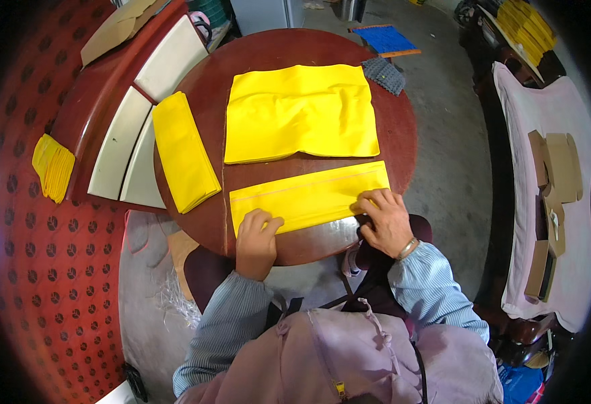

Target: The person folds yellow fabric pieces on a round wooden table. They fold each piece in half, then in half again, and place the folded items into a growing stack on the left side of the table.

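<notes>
On the round table in front of me lies a long yellow sheet of cloth-like material (309,192), folded into a strip, with a thin reddish line along its far side. My left hand (257,239) has its fingers curled onto the near left corner. Near the right end, my right hand (386,221), a bracelet at its wrist, grips the near edge between bent fingers and thumb. Beyond the strip is a flat pile of wider yellow sheets (302,111), slightly creased on top. Left of both, a stack of folded yellow strips (184,153) lies at a slant.
The dark red round table (268,50) carries a grey textured cloth (384,75) at its far right. A blue-topped stool (384,40) stands beyond it. More yellow pieces (54,167) lie on the red patterned surface at left. Open cardboard boxes (557,168) rest on the pink-covered seat at right.
</notes>
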Tool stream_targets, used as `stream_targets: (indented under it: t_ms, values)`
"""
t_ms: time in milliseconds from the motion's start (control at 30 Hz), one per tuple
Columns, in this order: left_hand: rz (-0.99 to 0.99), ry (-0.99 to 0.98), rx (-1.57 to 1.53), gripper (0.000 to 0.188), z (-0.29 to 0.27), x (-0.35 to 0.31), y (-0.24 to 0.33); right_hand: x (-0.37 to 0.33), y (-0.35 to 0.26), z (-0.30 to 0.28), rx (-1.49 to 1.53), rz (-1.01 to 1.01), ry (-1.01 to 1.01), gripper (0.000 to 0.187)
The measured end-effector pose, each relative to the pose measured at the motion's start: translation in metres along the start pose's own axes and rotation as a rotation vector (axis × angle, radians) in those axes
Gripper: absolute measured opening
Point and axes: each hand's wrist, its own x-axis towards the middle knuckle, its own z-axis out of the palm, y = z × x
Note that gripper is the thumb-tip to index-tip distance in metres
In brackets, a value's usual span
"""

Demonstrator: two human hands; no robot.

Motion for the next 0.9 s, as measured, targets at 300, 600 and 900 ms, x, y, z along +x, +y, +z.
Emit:
stream_targets:
  t_ms: [300, 600, 900]
  values:
    - [-0.097, 0.234, 0.073, 0.023, 0.019, 0.011, 0.029, -0.014, 0.028, -0.001, -0.065, 0.034, 0.184, 0.025]
    - [-0.128, 0.247, 0.119, 0.029, 0.016, 0.012, 0.033, -0.01, 0.036, 0.003, -0.153, 0.223, 0.252, 0.024]
    - [-0.079, 0.109, 0.062, 0.026, 0.007, -0.009, 0.02, 0.003, 0.028, 0.009, -0.017, -0.033, 0.274, 0.021]
